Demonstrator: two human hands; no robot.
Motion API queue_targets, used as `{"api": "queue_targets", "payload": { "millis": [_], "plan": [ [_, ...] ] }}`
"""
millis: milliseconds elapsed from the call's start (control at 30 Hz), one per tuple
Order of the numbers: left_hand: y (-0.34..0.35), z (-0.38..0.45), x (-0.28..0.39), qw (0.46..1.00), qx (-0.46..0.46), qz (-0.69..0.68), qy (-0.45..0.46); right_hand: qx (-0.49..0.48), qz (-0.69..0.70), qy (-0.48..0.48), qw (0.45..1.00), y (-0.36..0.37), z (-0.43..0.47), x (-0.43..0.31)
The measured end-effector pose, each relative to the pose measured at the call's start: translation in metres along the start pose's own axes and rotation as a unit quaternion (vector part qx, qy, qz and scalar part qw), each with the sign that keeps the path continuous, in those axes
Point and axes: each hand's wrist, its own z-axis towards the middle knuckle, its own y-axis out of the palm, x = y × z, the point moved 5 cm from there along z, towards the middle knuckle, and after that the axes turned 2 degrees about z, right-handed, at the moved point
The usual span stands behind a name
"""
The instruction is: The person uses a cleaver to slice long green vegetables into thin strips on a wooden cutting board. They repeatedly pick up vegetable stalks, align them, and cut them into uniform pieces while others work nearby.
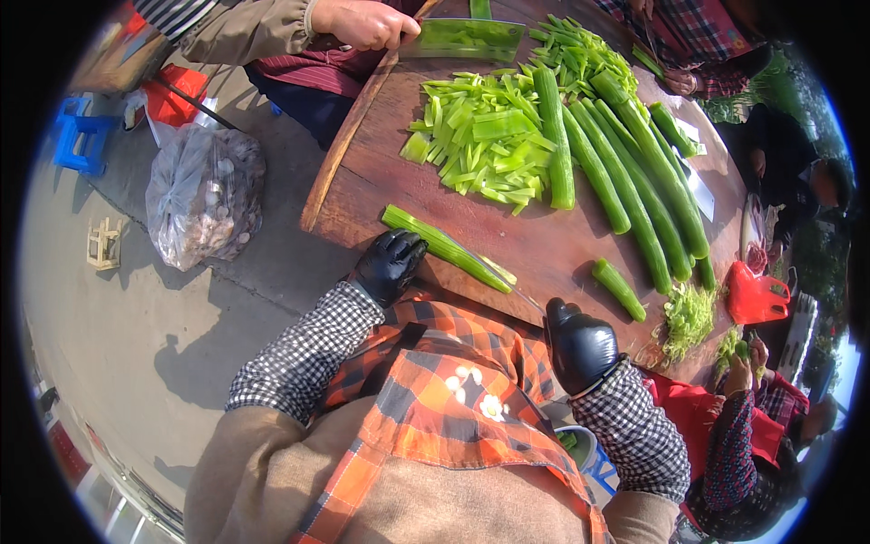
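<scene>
In a black glove, my left hand [389, 266] has its curled fingers pressed against a peeled green stem [435, 239], probably celtuce, at the table's near edge. My right hand [582, 345], also gloved, grips a knife [529, 299]; its handle is hidden in the fist. The blade is seen nearly edge-on and lies along the stem. A pale sliver [499, 269] is at the stem's right end. Beyond it lies a heap of cut green strips [469, 153]. Several whole stems [635, 194] lie side by side to the right, and a short piece [618, 290] lies nearer me.
Across the wooden table [367, 180], another person's hand [363, 24] holds a cleaver [469, 39]. More people work along the right side. Fine shreds [688, 319] and a red plastic bag [754, 294] are at the right. A filled clear bag [204, 197] and blue stool [85, 139] stand left.
</scene>
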Motion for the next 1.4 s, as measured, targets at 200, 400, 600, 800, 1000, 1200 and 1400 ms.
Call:
{"api": "queue_targets", "payload": {
  "millis": [200,400,600,800,1000,1200,1400],
  "plan": [
    [0.017,-0.024,-0.018,0.998,-0.044,-0.047,-0.026,0.032,0.047,-0.072,0.996,0.006,0.054,-0.042],
    [0.017,-0.02,-0.024,0.996,-0.011,-0.077,-0.037,0.041,0.064,-0.086,0.993,0.007,0.065,-0.052],
    [0.039,-0.035,-0.037,0.937,-0.007,-0.293,-0.188,0.028,0.083,-0.088,0.992,0.003,0.072,-0.053],
    [0.019,-0.025,-0.025,0.995,-0.007,-0.089,-0.036,-0.001,0.09,-0.086,0.992,0.002,0.084,-0.061],
    [0.033,-0.036,-0.034,0.978,-0.039,-0.18,-0.099,-0.061,0.048,-0.059,0.995,0.004,0.067,-0.045],
    [0.013,-0.024,-0.022,0.999,0.011,-0.044,-0.02,-0.067,0.0,-0.038,0.997,0.005,0.04,-0.029],
    [0.002,-0.012,-0.013,0.999,0.028,-0.019,-0.01,-0.044,0.01,-0.051,0.998,0.007,0.033,-0.021]
  ]
}}
